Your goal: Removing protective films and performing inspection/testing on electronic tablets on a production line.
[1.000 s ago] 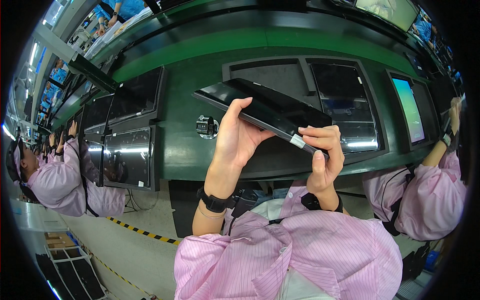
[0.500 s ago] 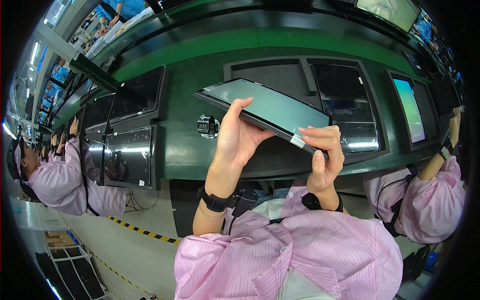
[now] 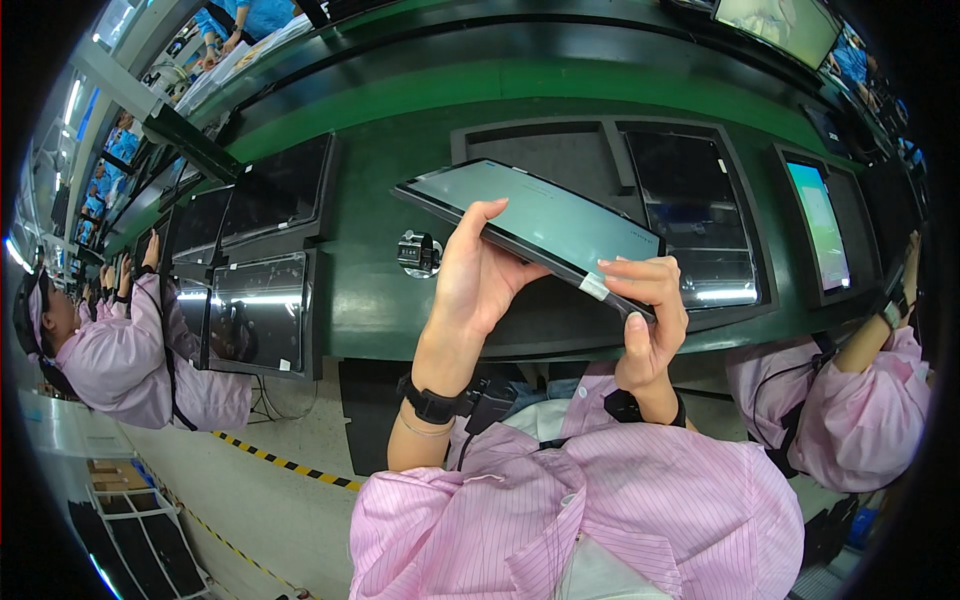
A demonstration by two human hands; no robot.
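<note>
A tablet with a lit pale-green screen is held up, tilted, above the bench. My left hand grips its near long edge, the thumb lying over the screen's border and the fingers beneath. At the tablet's right end, my right hand pinches the near corner, with fingers beside a white tab on the edge. Underneath sits a dark foam tray; its right recess holds a black tablet, while the tablet in my hands partly hides the left recess.
Foam trays with dark film-covered tablets stand on the left. A small black-and-silver object lies on the green bench. To the right, another tray holds a lit tablet. Co-workers in pink sit on both sides.
My hands and the tablet stay almost where they were. The co-worker's hand at the far right has shifted slightly downward.
</note>
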